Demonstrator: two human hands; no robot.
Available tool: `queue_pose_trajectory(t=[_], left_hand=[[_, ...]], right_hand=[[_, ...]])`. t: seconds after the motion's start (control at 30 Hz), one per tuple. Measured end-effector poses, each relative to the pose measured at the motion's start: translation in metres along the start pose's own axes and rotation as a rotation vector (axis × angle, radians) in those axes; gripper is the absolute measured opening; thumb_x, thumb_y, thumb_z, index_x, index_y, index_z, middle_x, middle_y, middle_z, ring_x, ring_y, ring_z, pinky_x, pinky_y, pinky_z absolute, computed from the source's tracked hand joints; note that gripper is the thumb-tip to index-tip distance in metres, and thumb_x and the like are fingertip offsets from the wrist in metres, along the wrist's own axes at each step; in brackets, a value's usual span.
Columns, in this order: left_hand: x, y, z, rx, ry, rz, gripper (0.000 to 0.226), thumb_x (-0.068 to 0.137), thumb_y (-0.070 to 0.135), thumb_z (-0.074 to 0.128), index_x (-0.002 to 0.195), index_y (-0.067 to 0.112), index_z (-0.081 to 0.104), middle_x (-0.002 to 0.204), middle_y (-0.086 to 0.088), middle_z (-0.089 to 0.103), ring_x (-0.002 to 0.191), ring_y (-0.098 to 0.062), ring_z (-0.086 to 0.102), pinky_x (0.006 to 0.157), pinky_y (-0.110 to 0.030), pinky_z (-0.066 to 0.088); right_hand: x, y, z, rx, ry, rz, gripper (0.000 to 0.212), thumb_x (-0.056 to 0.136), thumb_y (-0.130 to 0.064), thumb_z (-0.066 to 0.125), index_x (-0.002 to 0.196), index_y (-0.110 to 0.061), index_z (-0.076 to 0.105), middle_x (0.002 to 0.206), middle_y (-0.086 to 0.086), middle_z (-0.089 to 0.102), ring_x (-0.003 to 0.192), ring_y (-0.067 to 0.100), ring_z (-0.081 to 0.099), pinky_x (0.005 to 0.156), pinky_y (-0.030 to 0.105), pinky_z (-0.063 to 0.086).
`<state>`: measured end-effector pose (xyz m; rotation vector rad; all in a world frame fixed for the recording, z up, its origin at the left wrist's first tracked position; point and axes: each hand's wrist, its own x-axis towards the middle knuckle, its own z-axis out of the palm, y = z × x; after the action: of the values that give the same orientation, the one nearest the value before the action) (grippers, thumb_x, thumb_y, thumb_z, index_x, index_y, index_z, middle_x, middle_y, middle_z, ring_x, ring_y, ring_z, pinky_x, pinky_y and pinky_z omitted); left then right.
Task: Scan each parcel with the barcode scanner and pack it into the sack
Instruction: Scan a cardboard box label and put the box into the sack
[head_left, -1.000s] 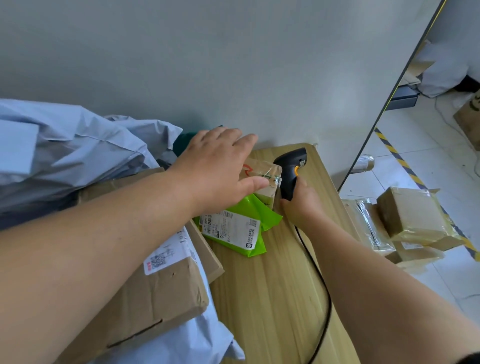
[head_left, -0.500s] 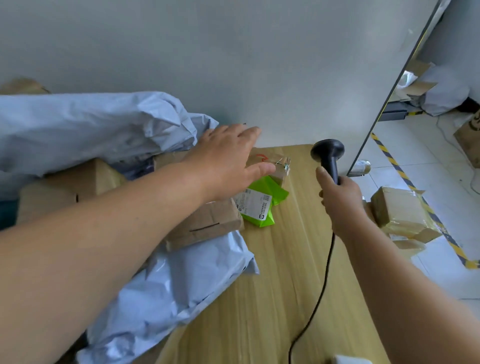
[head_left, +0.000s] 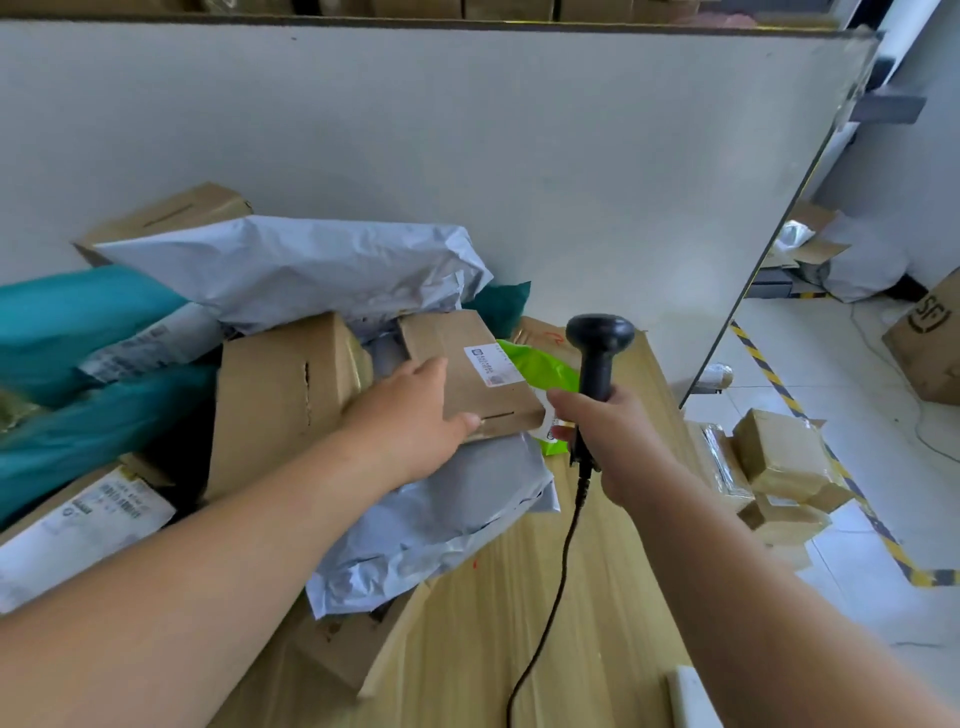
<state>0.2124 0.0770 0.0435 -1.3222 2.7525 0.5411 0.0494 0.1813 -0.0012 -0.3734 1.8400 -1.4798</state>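
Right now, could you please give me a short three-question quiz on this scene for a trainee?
1. True or false: the right hand grips the scanner.
2. What does the left hand hold? A a box; B a bottle; C a roll of tape.
3. Fill in: the box's white label faces ____.
Key: 1 true; 2 A; 3 up.

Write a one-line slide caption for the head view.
Left hand grips a labelled cardboard parcel while right hand holds the barcode scanner beside it.
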Motion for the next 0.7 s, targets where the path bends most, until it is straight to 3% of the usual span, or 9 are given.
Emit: queue_pose_trajectory(t=[0.1,0.2,0.4,0.5,0.6,0.7], left_hand=[[-0.002,0.0,0.006,-0.008,-0.027,-0.011,0.071,0.09,0.055,0.051,0.145,0.016,0.029,0.151,-0.006,0.031,0.133,-0.028,0.04,0.105,-0.039,0.038],[-0.006,0.006,0.009,-0.111,-0.04,-0.019,0.065,0.092,0.048,0.053,0.143,0.013,0.033,0.149,-0.009,0.031,0.131,-0.027,0.041,0.102,-0.032,0.035],[-0.02,0.013,0.006,-0.639,0.037,-0.098,0.064,0.09,0.033,0.061,0.144,0.019,0.031,0.142,-0.003,0.043,0.127,-0.021,0.046,0.105,-0.031,0.036],[-0.032,0.013,0.004,-0.883,-0.001,-0.144,0.046,0.087,0.037,0.063,0.125,0.024,0.04,0.131,-0.002,0.053,0.113,-0.024,0.057,0.101,-0.042,0.045],[-0.052,0.011,-0.002,-0.927,-0.094,-0.136,0.073,0.089,0.044,0.06,0.148,0.019,0.026,0.144,-0.005,0.042,0.125,-0.027,0.05,0.105,-0.045,0.042],[-0.081,0.008,-0.015,-0.999,-0.116,-0.08,0.069,0.09,0.045,0.061,0.146,0.017,0.033,0.126,-0.002,0.052,0.112,-0.022,0.057,0.096,-0.039,0.048]], right_hand=[[0.002,0.004,0.016,-0.014,0.009,0.034,0.032,0.084,-0.027,0.074,0.101,-0.006,0.057,0.083,0.009,0.06,0.068,0.026,0.065,0.052,0.028,0.047],[0.0,0.003,0.025,-0.014,0.027,0.028,0.02,0.086,-0.014,0.071,0.095,-0.007,0.054,0.077,0.009,0.053,0.057,0.019,0.052,0.045,0.024,0.041],[-0.031,-0.006,0.006,0.081,0.119,-0.064,0.024,0.085,-0.012,0.072,0.086,-0.012,0.048,0.069,0.005,0.049,0.052,0.015,0.045,0.041,0.022,0.037],[-0.062,-0.007,-0.015,0.114,0.182,-0.119,0.026,0.084,-0.011,0.073,0.084,-0.014,0.047,0.072,0.005,0.049,0.058,0.017,0.047,0.051,0.027,0.039],[-0.1,-0.002,-0.032,0.143,0.273,-0.178,0.026,0.079,-0.009,0.077,0.088,-0.016,0.053,0.08,0.002,0.057,0.071,0.02,0.054,0.066,0.034,0.045],[-0.149,-0.001,-0.037,0.136,0.348,-0.256,0.028,0.075,-0.003,0.078,0.092,-0.015,0.059,0.086,0.002,0.062,0.079,0.021,0.058,0.073,0.036,0.046]])
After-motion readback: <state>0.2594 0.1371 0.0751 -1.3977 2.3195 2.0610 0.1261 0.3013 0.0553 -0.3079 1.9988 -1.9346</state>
